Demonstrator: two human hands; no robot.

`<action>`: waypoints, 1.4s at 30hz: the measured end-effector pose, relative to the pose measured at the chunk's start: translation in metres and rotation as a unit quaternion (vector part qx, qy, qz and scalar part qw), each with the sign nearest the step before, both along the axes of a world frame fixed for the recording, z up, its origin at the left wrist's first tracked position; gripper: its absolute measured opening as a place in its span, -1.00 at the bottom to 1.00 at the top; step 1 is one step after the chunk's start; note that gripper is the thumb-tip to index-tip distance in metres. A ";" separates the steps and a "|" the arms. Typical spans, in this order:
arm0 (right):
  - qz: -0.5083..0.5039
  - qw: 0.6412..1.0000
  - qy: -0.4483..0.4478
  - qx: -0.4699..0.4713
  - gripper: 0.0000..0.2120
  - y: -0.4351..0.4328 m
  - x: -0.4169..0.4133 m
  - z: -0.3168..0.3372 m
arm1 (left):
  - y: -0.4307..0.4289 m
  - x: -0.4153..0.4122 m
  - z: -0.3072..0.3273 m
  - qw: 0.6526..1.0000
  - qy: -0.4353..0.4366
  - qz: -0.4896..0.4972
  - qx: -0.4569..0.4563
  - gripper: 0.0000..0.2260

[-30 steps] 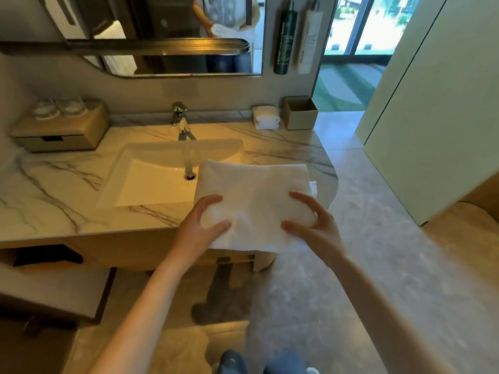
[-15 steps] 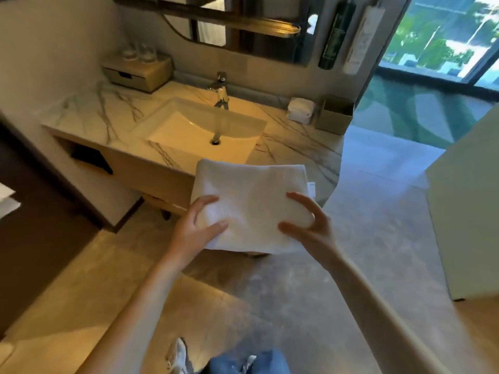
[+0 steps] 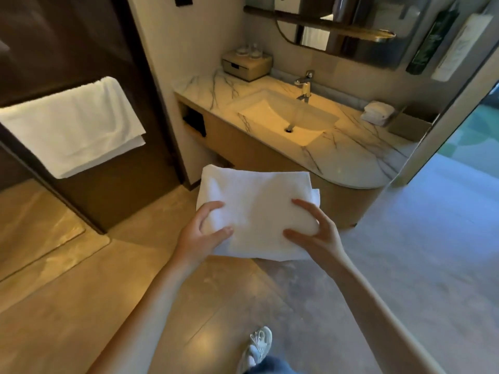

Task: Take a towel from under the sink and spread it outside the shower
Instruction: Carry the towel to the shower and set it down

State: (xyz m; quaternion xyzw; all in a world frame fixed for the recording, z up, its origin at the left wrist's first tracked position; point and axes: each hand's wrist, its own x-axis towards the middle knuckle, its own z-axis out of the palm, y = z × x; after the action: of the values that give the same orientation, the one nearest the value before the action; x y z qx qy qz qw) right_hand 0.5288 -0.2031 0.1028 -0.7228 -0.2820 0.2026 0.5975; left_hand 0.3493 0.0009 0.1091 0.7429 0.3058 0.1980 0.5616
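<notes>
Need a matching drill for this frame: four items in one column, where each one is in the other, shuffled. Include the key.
1. folded towel
2. hanging towel
3. rolled towel
4. wooden box

A. on the counter, right of the faucet
B. at the counter's far left end, glasses on top
C. draped against the dark door
D. gripped by the left hand and the right hand

Pairs: 1-D, 2-C, 3-A, 4-B
</notes>
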 end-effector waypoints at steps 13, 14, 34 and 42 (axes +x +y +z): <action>0.203 0.979 0.007 -0.023 -0.39 -0.067 -0.213 -0.002 | -0.145 -0.278 -0.016 0.980 0.020 0.196 0.005 -0.39; 0.221 0.975 0.004 -0.024 -0.39 -0.069 -0.222 0.000 | -0.156 -0.291 -0.017 0.977 0.016 0.213 0.011 -0.40; 0.415 0.905 0.000 -0.089 -0.42 -0.174 -0.273 -0.016 | -0.393 -0.361 -0.038 0.898 0.026 0.440 0.002 -0.54; 0.426 0.898 0.020 -0.106 -0.42 -0.227 -0.299 -0.034 | -0.450 -0.385 -0.054 0.902 0.030 0.431 -0.013 -0.57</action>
State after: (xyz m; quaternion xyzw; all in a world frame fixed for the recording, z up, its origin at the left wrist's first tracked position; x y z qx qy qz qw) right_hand 0.2301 -0.4299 0.0683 -0.5884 -0.5276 0.4811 0.3794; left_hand -0.0362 -0.4490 0.0549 0.5368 0.6152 0.3945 0.4216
